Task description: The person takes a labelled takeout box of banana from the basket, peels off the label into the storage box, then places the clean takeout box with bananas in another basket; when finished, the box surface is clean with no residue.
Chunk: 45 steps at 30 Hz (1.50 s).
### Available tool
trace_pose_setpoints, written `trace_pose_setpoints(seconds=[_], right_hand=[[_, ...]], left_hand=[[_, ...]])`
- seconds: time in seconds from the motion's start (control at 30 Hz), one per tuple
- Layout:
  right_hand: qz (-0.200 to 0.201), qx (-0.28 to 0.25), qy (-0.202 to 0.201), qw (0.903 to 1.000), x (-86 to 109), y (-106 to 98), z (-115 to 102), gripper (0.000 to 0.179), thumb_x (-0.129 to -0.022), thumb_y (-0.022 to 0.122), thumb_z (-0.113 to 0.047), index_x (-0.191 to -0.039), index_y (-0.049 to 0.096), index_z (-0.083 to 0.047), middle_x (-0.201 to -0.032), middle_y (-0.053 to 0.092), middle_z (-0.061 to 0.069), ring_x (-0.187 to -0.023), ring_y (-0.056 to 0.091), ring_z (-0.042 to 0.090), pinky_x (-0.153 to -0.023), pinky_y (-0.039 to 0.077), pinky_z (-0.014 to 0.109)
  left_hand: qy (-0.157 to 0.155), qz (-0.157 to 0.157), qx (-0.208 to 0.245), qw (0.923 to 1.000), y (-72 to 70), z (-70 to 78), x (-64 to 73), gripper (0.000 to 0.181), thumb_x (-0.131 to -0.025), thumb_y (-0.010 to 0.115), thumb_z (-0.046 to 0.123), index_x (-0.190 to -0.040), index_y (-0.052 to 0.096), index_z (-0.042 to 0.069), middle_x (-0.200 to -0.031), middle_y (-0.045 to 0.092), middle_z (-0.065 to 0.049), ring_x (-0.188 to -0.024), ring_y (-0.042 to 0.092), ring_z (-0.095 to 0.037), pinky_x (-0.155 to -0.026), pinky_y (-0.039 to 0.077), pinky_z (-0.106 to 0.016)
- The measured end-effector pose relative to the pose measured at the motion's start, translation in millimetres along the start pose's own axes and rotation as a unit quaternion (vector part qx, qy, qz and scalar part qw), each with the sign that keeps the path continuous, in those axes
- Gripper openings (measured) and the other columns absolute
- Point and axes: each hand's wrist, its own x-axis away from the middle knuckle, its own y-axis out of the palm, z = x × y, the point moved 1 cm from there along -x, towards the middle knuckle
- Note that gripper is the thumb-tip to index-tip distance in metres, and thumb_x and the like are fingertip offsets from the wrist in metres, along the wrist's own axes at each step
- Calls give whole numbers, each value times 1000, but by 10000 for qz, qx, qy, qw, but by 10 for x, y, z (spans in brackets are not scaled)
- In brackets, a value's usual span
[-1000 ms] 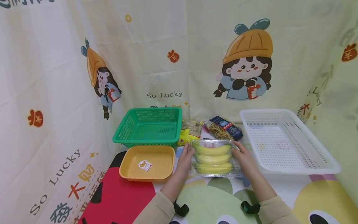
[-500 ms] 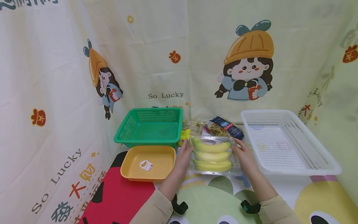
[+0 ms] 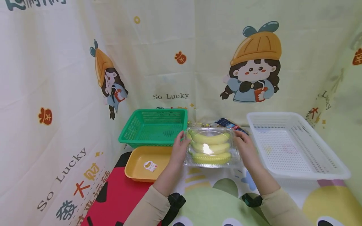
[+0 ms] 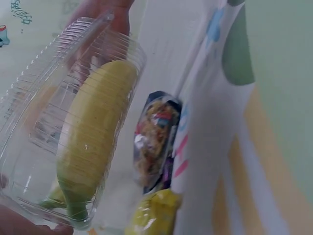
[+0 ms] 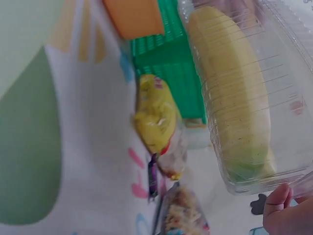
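A clear plastic clamshell box of bananas is held up above the table between my two hands. Three bananas show through its lid in the head view. My left hand grips the box's left end, and my right hand grips its right end. The left wrist view shows a banana through the ribbed side wall, with the left hand at the lower corner. In the right wrist view, the right fingers pinch the box's corner. Some fingers are hidden behind the box.
An orange tray with a banana sticker stands left of the hands, before a green basket. A white basket is at right. Behind the box lie a blue-labelled pasta bag and a yellow bag.
Both hands have raised the banana box and moved it slightly left and away, now covering more of the bags behind. The head view has shifted slightly left.
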Motion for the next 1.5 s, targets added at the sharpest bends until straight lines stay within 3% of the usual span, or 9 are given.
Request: trace_pose_setpoints(seconds=[0.2, 0.63, 0.77, 0.9, 1.0, 1.13, 1.23, 1.4, 1.5], right_hand=[[-127, -219, -4, 9997, -123, 115, -257, 56, -100, 53, -44, -148, 46, -16, -156, 37, 6, -140, 35, 27, -115, 31, 46], [-760, -14, 194, 9969, -397, 476, -575, 52, -99, 55, -40, -147, 48, -20, -156, 39, 6, -134, 42, 29, -114, 36, 48], [-825, 108, 254, 9962, -499, 609, -669, 50, -99, 55, -42, -145, 51, -23, -152, 43, 3, -122, 45, 22, -102, 43, 39], [-852, 12, 371, 9957, -577, 730, -772, 47, -98, 57, -43, -141, 55, -26, -117, 57, 3, -86, 51, 14, -72, 47, 27], [-873, -39, 454, 9951, -634, 811, -834, 47, -96, 59, -46, -139, 57, -27, -105, 54, -1, -69, 47, 15, -56, 43, 27], [-869, 189, 308, 9956, -706, 909, -894, 52, -95, 59, -50, -138, 58, -21, -133, 57, 1, -96, 59, 19, -79, 54, 33], [-911, 209, 194, 9954, -758, 999, -924, 53, -95, 59, -49, -136, 59, -15, -139, 56, 7, -115, 59, 26, -102, 49, 43], [-1043, 346, 227, 9937, -825, 1151, -965, 53, -97, 57, -49, -136, 59, -13, -132, 61, 10, -116, 62, 29, -103, 48, 48], [-1103, 482, 359, 9921, -845, 1226, -1002, 51, -98, 55, -46, -136, 60, -13, -131, 63, 11, -116, 63, 28, -104, 48, 48]], left_hand=[[48, 437, -150, 9989, -199, 258, -116, 57, -96, 58, 32, -149, 43, 17, -148, 37, -4, -134, 46, -26, -109, 42, -47], [-231, 531, -510, 9970, -760, 515, -437, 49, -100, 54, 37, -145, 49, 18, -158, 28, -3, -134, 46, -31, -113, 36, -55], [-242, 518, -655, 9962, -908, 574, -524, 45, -101, 53, 37, -142, 53, 18, -159, 33, -3, -135, 48, -31, -115, 34, -55], [-255, 547, -787, 9951, -1040, 636, -609, 46, -101, 52, 38, -143, 53, 18, -154, 44, -4, -135, 50, -29, -116, 35, -51], [-249, 618, -903, 9937, -1131, 688, -659, 47, -100, 52, 39, -143, 53, 18, -151, 49, -3, -137, 48, -26, -115, 37, -48], [-320, 707, -1222, 9895, -1247, 754, -719, 47, -99, 53, 40, -142, 55, 20, -148, 51, -2, -136, 47, -24, -114, 39, -46], [-442, 720, -1432, 9861, -1347, 793, -775, 48, -99, 54, 41, -143, 54, 21, -148, 51, -3, -135, 48, -26, -113, 40, -46], [-518, 792, -1709, 9807, -1524, 830, -903, 48, -99, 55, 41, -141, 57, 18, -140, 57, -6, -128, 54, -27, -111, 42, -45], [-466, 826, -1869, 9778, -1616, 844, -983, 34, -99, 53, 39, -108, 69, 11, -104, 65, -5, -107, 58, -24, -96, 47, -40]])
